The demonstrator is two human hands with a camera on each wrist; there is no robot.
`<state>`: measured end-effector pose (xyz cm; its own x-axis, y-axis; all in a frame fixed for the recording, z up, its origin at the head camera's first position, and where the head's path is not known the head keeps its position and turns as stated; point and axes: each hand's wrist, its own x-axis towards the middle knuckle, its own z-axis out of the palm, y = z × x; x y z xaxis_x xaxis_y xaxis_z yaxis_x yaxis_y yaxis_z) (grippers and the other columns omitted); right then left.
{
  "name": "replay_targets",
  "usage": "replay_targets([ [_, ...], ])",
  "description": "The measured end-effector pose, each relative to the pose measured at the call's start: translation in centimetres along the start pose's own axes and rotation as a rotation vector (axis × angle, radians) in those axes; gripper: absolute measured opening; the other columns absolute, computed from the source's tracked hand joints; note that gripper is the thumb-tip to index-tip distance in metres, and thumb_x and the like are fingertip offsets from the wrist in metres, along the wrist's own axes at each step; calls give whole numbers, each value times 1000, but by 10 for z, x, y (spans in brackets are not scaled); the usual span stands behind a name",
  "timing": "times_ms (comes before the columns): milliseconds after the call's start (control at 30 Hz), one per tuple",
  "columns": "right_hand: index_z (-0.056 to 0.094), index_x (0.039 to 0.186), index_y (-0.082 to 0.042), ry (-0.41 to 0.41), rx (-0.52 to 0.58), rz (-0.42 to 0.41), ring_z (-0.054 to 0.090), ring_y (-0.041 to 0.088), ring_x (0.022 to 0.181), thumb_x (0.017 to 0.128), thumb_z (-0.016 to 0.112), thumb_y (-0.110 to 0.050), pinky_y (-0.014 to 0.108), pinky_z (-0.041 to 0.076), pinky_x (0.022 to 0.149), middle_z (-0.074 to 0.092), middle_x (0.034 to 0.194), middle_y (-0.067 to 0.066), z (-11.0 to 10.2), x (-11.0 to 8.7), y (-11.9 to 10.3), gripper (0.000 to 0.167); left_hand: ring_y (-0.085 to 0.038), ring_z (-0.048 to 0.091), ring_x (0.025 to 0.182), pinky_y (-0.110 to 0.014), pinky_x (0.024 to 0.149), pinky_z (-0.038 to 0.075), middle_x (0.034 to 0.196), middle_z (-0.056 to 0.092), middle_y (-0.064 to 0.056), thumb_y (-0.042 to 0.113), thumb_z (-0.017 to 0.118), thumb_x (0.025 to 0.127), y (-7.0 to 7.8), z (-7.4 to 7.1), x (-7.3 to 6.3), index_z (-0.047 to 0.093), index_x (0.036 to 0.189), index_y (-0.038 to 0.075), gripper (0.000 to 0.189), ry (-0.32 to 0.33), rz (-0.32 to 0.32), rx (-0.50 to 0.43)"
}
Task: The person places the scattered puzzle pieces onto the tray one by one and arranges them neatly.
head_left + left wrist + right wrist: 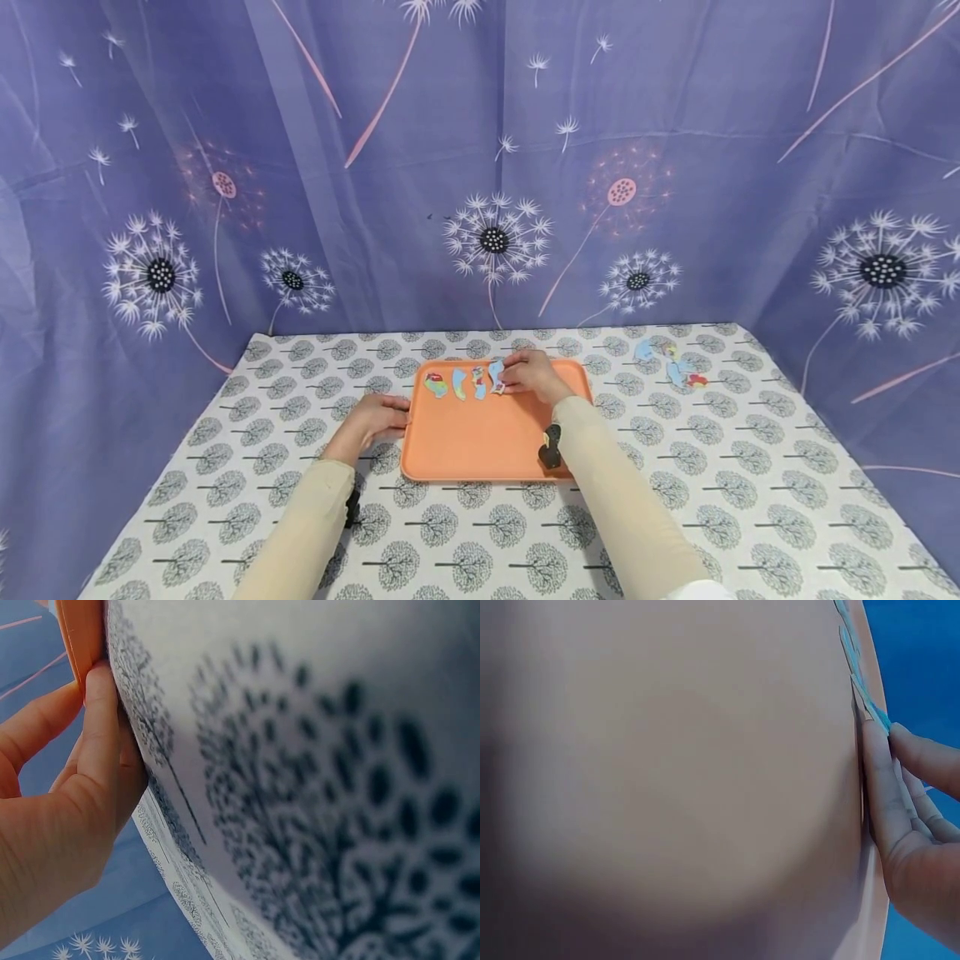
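Spanning the upper frame, a dandelion-print curtain [375, 167] backs a tree-print tablecloth [300, 500]. Lower centre: an orange tray [480, 442], its left rim pinched by the left hand [373, 420]; near its top edge, the right hand [532, 374] pinches a blue piece [495, 377]. Right of centre, loose pieces [677, 373]; upper left of the tray, three cutouts [459, 384].

From my remote feed I logged a purple-blue curtain [465, 154] behind everything, hanging in folds, printed with white dandelions [493, 240] with dark centres, pink dandelions [622, 192] and loose white seeds [537, 62]. Below, I noted a white tablecloth [300, 492], grey trees [438, 524] repeated in rows, trunks pointing left. My left wrist view showed both fabrics.
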<state>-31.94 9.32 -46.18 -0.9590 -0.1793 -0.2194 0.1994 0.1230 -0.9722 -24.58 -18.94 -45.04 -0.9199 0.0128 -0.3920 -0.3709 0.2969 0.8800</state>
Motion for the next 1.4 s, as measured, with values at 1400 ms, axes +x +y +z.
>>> replay_targets([
  [1400, 64, 103, 14, 99, -207, -24, 70, 31, 71, 82, 69, 8, 35, 63, 63, 69, 89, 27, 6, -1, -8, 23, -16, 68, 68, -29, 73, 62, 100, 67, -23, -6, 65, 85, 2, 0, -2, 57, 122, -11, 38, 5, -6, -16],
])
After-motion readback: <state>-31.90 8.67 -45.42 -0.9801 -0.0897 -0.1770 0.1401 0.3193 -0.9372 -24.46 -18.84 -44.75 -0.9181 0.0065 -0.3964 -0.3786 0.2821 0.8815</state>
